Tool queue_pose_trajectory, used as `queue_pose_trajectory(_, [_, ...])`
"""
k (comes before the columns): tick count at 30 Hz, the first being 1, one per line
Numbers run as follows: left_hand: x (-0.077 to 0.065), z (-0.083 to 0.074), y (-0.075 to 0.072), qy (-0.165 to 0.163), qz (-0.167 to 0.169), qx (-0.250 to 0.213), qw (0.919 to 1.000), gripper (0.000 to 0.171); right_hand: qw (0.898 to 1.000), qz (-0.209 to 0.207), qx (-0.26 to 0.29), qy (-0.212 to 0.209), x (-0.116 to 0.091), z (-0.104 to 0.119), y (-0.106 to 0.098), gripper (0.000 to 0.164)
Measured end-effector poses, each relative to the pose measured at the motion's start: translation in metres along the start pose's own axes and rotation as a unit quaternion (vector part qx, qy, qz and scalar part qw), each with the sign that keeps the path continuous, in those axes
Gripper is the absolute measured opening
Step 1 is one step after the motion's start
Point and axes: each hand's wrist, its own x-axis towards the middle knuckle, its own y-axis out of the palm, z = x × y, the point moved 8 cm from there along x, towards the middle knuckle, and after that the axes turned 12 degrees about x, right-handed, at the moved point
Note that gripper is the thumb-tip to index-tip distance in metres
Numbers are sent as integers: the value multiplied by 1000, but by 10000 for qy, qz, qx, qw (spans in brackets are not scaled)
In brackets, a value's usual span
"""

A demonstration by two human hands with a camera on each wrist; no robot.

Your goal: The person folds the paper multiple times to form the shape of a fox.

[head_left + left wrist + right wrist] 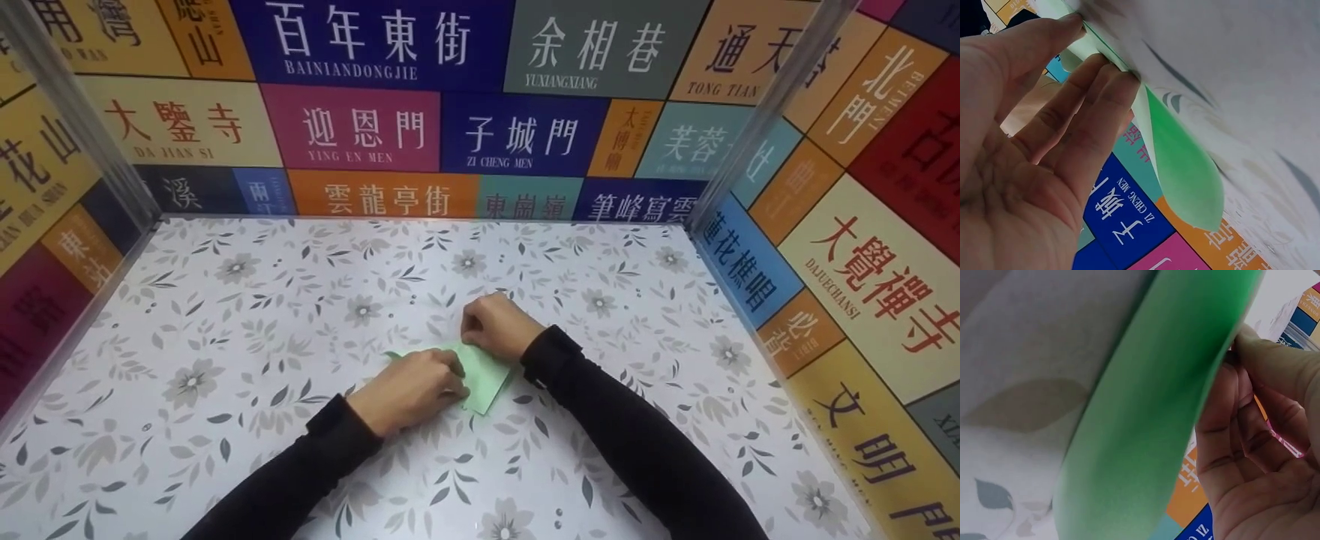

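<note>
A sheet of light green paper (484, 375), folded over on itself, lies on the table in front of me in the head view. At its far edge, my right hand (501, 326) pinches the paper between thumb and fingertips. In the right wrist view the green paper (1129, 422) curves up off the table towards that hand (1264, 444). My left hand (412, 390) covers the near left part of the sheet. Its fairly straight fingers press their tips on the paper in the left wrist view, where a rounded, curled end of green paper (1188, 174) stands out past them.
A white tabletop (300, 420) with grey flowers and leaves lies under the paper. Panels of coloured signs (352, 127) rise along the back and both sides. Clear strips (750, 142) run up the corners.
</note>
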Motion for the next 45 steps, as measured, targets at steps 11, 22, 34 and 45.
queue_pose_trajectory(11, [3, -2, 2, -40, -97, 168, 9998, 8, 9996, -31, -63, 260, -4, -13, -7, 6])
queue_pose_trajectory(22, [2, -2, 1, -26, -206, 160, 9997, 5, 9996, -155, -90, 235, -7, -12, -11, 5])
queue_pose_trajectory(34, [1, -1, 2, -76, -163, 100, 9998, 6, 9992, -143, -66, 377, -14, -20, -19, 6])
queue_pose_trajectory(45, [1, -1, 2, -78, -191, 146, 9997, 7, 9989, -365, 185, 222, -23, -47, -25, 8])
